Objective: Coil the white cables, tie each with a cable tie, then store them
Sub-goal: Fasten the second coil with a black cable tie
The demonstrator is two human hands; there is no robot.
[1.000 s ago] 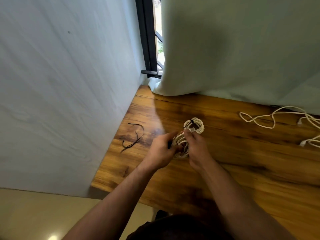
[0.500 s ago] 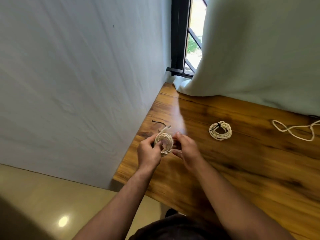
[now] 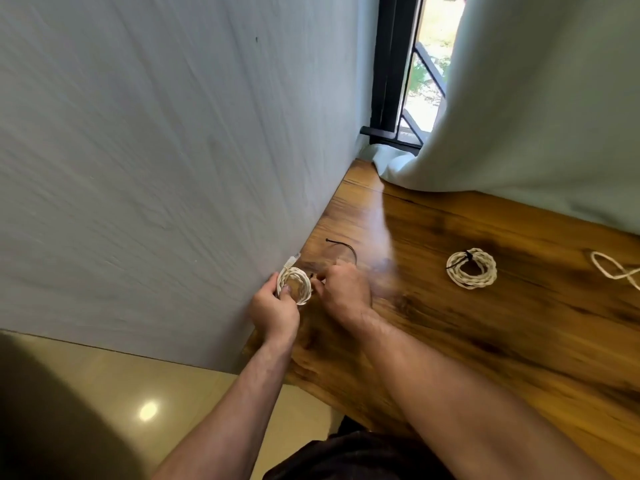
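Observation:
My left hand (image 3: pixel 273 310) grips a small coil of white braided cable (image 3: pixel 296 284) near the table's left edge, close to the wall; its plug end sticks up at the top left. Beside the coil, my right hand (image 3: pixel 344 289) has its fingertips curled at a black cable tie (image 3: pixel 341 247) lying on the wood; motion blur hides whether they pinch it. A second white coil (image 3: pixel 471 269), bound with a black tie, lies flat on the table to the right. A loose white cable (image 3: pixel 614 270) trails in from the right edge.
The wooden table (image 3: pixel 485 341) butts against a grey wall (image 3: pixel 173 168) on the left. A pale curtain (image 3: pixel 536 116) hangs over the table's far side, next to a black window frame (image 3: pixel 384 71). Tiled floor (image 3: pixel 173 393) lies below the table's near left corner.
Both hands have carried the untied coil left, away from the tied coil, to the table edge by the wall. My right hand has reached the black cable tie. The camera has turned left.

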